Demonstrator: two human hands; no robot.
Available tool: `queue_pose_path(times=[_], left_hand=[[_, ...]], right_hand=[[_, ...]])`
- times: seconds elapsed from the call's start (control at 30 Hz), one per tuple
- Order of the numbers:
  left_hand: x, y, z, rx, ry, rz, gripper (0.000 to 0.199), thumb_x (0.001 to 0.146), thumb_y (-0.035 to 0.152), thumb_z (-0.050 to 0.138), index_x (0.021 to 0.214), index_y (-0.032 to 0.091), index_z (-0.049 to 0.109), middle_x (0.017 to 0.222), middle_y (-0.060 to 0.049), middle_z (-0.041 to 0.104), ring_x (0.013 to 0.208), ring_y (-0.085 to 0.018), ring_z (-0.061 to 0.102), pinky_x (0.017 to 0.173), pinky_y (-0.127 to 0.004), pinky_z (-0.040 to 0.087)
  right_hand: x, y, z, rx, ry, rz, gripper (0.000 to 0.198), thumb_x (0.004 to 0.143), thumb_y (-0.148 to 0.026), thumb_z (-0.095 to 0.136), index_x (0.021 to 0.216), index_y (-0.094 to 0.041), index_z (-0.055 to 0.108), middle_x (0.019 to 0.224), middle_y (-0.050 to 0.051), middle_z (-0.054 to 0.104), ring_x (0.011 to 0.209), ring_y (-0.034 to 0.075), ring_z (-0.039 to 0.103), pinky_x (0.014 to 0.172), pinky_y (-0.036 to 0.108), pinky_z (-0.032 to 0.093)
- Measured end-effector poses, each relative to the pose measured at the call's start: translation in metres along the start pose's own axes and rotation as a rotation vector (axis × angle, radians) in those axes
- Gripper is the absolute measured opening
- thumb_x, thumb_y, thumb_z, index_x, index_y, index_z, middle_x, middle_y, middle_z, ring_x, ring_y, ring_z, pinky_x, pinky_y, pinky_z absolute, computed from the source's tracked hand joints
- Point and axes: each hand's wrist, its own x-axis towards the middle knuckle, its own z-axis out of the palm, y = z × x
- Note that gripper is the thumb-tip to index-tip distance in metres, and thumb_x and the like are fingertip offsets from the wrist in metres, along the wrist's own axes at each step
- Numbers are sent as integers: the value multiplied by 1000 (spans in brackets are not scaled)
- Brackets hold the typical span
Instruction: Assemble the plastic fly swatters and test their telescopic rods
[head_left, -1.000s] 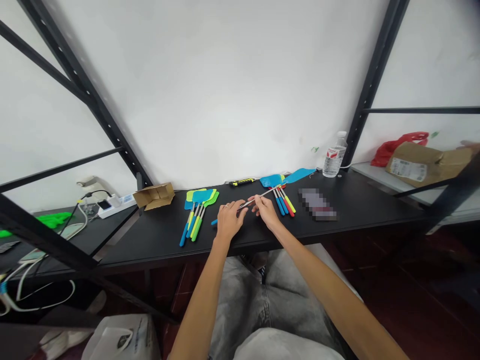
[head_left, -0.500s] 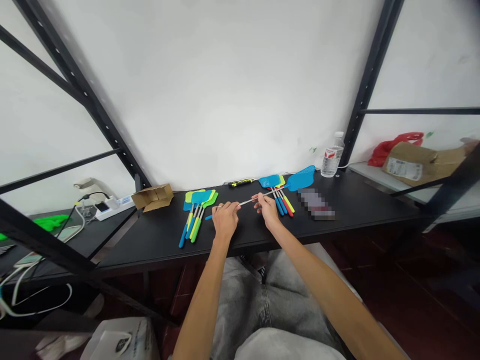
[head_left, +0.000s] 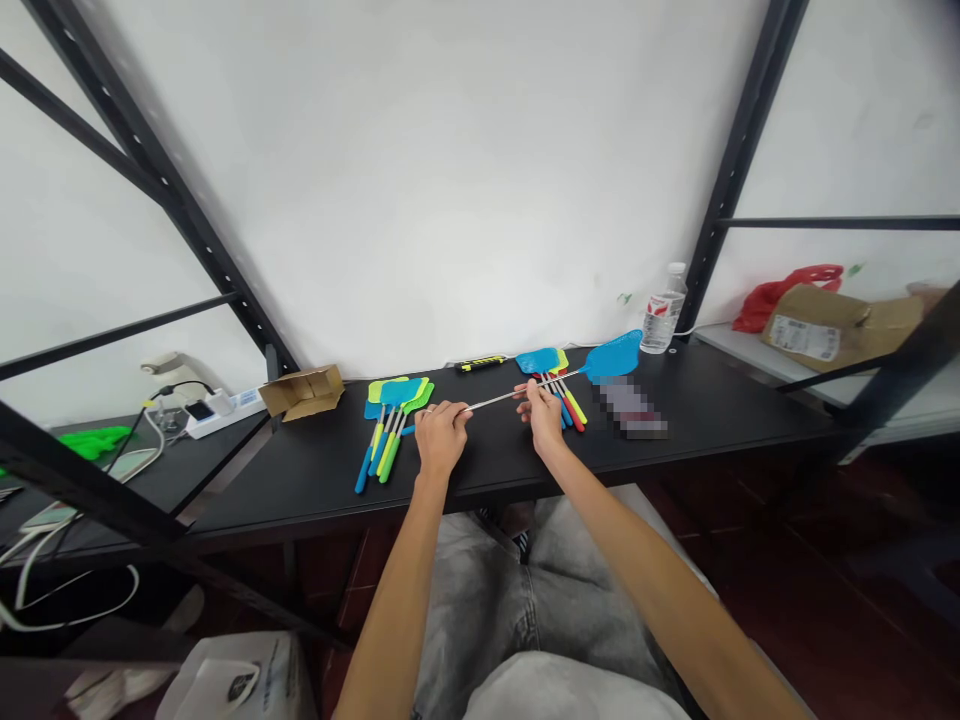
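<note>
A blue fly swatter (head_left: 613,357) with a thin metal rod stretches between my hands above the black table. My left hand (head_left: 441,436) is closed round its handle end, and a bit of blue handle pokes out to the left. The fingers of my right hand (head_left: 541,408) pinch the rod nearer the blue head. To the left lies a fanned group of blue, yellow and green fly swatters (head_left: 400,392), heads toward the wall. Behind my right hand rests another group of swatters (head_left: 538,361), with blue, red and yellow handles partly hidden by that hand.
An open cardboard box (head_left: 306,393) stands at the back left, near a white power strip (head_left: 225,413). By the wall lies a black and yellow tool (head_left: 480,364). A water bottle (head_left: 664,310) stands back right, beside a black shelf post (head_left: 731,170). A blurred-out item (head_left: 631,407) lies right.
My hands have moved farther apart along the rod, and more metal shows between them. The swatter's blue head has shifted slightly right.
</note>
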Motion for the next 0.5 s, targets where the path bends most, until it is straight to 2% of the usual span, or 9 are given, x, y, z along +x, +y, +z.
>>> queue_pose_path(times=[0.1,0.27,0.5], left_hand=[[0,3,0,-70,-21,47,19,96,30,51,102,23,68,95,-3,72,88,-20,63,82,-34,37],[-1,8,0,-138,-75,135,25,97,33,49,114,25,66,95,-3,70,83,-17,63,77,-29,41],[-2,5,0,-151,-82,139,28,99,38,48,115,28,68,91,-2,70,81,-15,63,69,-24,41]], right_hand=[[-1,-1,0,-35,-90,8,52,81,-68,57,89,-18,70,84,8,72,54,11,56,42,22,36],[-5,-1,3,-173,-384,-52,46,84,-62,58,89,-18,71,84,7,72,57,12,56,44,21,37],[-4,6,3,-213,-491,-74,41,82,-59,62,90,-20,70,84,5,71,61,14,57,46,22,38]])
